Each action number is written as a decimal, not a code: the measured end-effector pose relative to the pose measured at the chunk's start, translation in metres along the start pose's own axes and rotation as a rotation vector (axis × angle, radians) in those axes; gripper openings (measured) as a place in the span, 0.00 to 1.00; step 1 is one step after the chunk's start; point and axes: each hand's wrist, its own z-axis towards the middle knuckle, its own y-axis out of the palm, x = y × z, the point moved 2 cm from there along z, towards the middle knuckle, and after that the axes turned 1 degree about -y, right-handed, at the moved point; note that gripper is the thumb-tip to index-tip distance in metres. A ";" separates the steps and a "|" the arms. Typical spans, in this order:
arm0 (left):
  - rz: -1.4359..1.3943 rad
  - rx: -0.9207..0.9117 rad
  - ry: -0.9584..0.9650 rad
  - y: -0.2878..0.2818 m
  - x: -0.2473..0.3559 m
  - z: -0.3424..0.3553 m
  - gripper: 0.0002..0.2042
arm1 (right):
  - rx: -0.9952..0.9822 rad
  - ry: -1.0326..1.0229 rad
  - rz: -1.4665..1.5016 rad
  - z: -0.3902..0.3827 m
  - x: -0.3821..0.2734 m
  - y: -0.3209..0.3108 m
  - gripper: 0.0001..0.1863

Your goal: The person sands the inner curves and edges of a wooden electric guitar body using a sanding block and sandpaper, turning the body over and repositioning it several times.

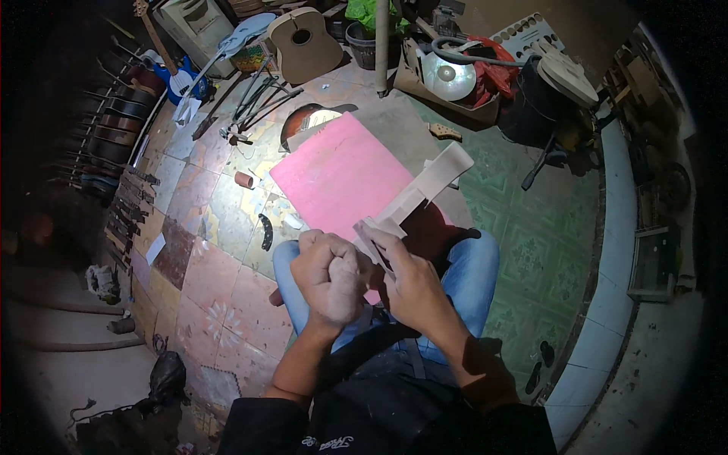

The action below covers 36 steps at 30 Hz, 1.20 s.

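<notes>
A pale, bare wooden guitar neck [406, 201] slants up and right over my lap, its wide headstock end pointing away from me. My left hand [330, 277] is closed in a fist at the near end of the neck, and most of what lies inside it is hidden. My right hand [409, 277] grips a flat, greyish sanding block [373, 241] with dark edges and presses it against the neck. Beyond both hands, a pink board [341, 171] lies on the floor, partly under the neck.
Around the board lie a guitar body [303, 121], a small brown cylinder [243, 180] and a black curved piece [266, 231]. An acoustic guitar body [303, 45] leans at the back. At back right are a cardboard box [485, 114] and a black bucket [527, 106]. Guitars line the left.
</notes>
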 end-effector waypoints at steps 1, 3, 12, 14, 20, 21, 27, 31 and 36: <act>-0.077 0.001 -0.087 0.000 -0.001 0.002 0.10 | -0.018 0.055 -0.024 -0.007 0.001 -0.001 0.33; -0.054 0.002 -0.073 -0.006 -0.001 0.002 0.10 | 0.022 0.005 0.023 -0.020 0.010 0.006 0.33; -0.077 -0.035 -0.102 -0.005 0.000 0.004 0.09 | 0.022 0.024 0.005 -0.016 0.003 -0.002 0.32; -0.076 -0.020 -0.080 -0.003 -0.002 -0.001 0.09 | 0.016 0.056 -0.019 -0.016 -0.001 0.000 0.32; -0.107 -0.022 -0.123 -0.006 0.003 0.000 0.09 | 0.055 0.021 0.096 -0.025 0.009 0.007 0.34; -0.035 -0.029 -0.078 -0.007 -0.004 -0.002 0.07 | 0.043 -0.001 0.046 -0.014 0.010 0.007 0.33; -0.035 -0.019 -0.083 -0.016 -0.007 0.003 0.08 | -0.127 0.121 -0.079 -0.021 0.007 -0.004 0.34; -0.125 -0.011 -0.145 -0.018 -0.018 0.005 0.07 | -0.034 0.175 0.010 -0.039 -0.013 -0.030 0.38; -0.181 0.001 -0.186 -0.018 -0.023 0.008 0.08 | -0.259 0.273 -0.415 -0.025 -0.034 -0.023 0.43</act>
